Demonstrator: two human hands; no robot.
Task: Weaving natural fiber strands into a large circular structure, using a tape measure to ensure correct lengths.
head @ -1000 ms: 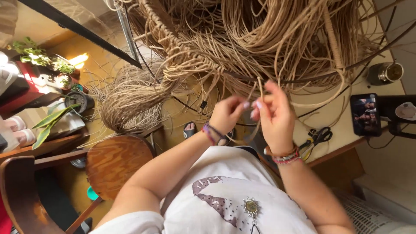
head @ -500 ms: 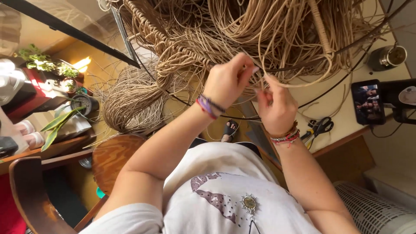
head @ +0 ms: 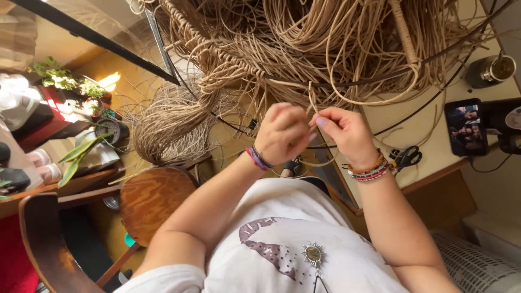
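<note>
Both hands are working close together w/ one thin cane strand [head: 313, 103]: left hand [head: 282, 133] is closing fingers around it, right hand [head: 344, 130] is pinching it btwn thumb & forefinger. Strand is running up into the tangled cane pile [head: 325, 43] on the table [head: 423, 125]. Scissors [head: 404, 157] are lying near the right wrist, phone [head: 465, 127] further right.

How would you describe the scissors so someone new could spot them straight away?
Start from the pale tabletop under the big tangle of tan cane strands. Follow its wooden front edge toward the dark phone. Just beside the right hand, by its beaded bracelets, lie the scissors: small, black-handled, the only looped tool among loose strands.
</note>
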